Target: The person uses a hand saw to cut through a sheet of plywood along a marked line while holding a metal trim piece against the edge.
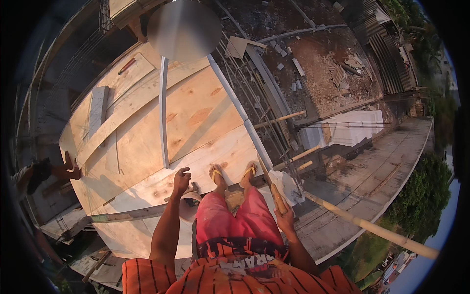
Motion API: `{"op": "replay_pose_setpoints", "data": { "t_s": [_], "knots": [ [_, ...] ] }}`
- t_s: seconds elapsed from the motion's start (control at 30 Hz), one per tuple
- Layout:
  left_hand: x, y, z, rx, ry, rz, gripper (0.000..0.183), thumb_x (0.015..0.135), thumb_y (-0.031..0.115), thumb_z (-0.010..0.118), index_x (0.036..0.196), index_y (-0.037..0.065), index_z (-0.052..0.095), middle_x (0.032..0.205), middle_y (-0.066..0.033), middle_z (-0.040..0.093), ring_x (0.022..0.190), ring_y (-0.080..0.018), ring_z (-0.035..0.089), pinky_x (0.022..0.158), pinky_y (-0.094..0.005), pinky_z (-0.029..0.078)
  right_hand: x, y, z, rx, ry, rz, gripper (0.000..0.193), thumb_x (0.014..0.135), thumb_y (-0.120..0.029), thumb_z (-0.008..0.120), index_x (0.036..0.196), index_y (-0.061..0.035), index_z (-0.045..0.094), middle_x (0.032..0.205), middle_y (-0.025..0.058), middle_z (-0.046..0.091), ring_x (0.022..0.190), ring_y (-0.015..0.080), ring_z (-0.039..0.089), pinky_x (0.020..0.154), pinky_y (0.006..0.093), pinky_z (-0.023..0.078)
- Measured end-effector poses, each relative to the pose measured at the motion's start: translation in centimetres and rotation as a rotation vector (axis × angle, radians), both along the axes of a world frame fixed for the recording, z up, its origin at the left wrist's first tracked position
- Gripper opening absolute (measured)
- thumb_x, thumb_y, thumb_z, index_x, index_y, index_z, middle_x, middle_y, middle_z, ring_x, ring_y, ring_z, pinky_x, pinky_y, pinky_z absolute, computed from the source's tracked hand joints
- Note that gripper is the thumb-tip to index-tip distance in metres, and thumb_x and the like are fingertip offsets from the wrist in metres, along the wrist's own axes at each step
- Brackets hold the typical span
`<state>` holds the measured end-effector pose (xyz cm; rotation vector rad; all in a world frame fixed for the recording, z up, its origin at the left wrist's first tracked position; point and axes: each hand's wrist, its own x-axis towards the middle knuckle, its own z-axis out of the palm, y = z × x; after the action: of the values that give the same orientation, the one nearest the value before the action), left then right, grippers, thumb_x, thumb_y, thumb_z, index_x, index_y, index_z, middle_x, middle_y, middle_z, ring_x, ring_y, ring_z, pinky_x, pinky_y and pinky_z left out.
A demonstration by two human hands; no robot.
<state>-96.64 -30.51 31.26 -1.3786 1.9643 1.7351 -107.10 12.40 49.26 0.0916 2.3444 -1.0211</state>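
Note:
My right hand (284,217) is closed round the lower end of a long wooden-handled tool (278,197); the tool narrows toward its far end, and its kind is unclear. Bent up over the plywood, my left hand (181,180) has loosely curled fingers with a gap between them, and nothing shows in it. Just below and right of it is a round, pale bucket-like container (189,208), with a small dark tool (195,186) at its rim. My feet, in yellow flip-flops (217,174), stand on the plywood deck (142,142).
A pale beam (164,112) crosses the deck; another runs along its right edge. Beyond that edge lie rebar and a lower rubble-strewn floor (333,73). A bamboo pole (367,225) extends right. Another person's limb (72,169) shows at left. A red-handled tool (127,65) lies farther off.

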Motion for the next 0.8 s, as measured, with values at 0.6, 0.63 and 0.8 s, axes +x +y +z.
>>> {"op": "replay_pose_setpoints", "data": {
  "t_s": [0.6, 0.63, 0.8],
  "knots": [
    [-28.3, 9.9, -40.6, -0.523, 0.021, -0.897, 0.048, 0.076, 0.006, 0.056, 0.124, 0.010, 0.063, 0.120, -0.0146, 0.065, 0.118, -0.0318, 0.057, 0.098, -0.0463, 0.045, -11.4, -0.1, -41.8, -0.383, 0.042, -0.340, 0.059, 0.091, -0.016, 0.064, 0.141, 0.0067, 0.044, 0.108, 0.0116, 0.060, 0.095, 0.0177, 0.058, 0.084, 0.0302, 0.048],
    [-30.5, 9.9, -43.8, -0.589, 0.085, -0.946, 0.044, 0.078, 0.007, 0.058, 0.121, 0.011, 0.064, 0.120, -0.0132, 0.064, 0.123, -0.0296, 0.053, 0.100, -0.0424, 0.043, -12.1, -0.7, -43.8, -0.415, 0.078, -0.342, 0.059, 0.090, -0.015, 0.064, 0.141, 0.0065, 0.044, 0.102, 0.0084, 0.059, 0.090, 0.0148, 0.056, 0.081, 0.0284, 0.048],
    [-40.2, 11.7, -53.9, -1.040, 0.275, -1.266, 0.041, 0.080, 0.024, 0.065, 0.119, 0.012, 0.066, 0.123, -0.0076, 0.065, 0.135, -0.0277, 0.043, 0.114, -0.0468, 0.028, -14.6, -0.7, -54.4, -0.603, 0.263, -0.437, 0.065, 0.085, -0.014, 0.063, 0.144, 0.0044, 0.041, 0.085, 0.0020, 0.052, 0.077, 0.0116, 0.051, 0.074, 0.0257, 0.047]
  ]
}}
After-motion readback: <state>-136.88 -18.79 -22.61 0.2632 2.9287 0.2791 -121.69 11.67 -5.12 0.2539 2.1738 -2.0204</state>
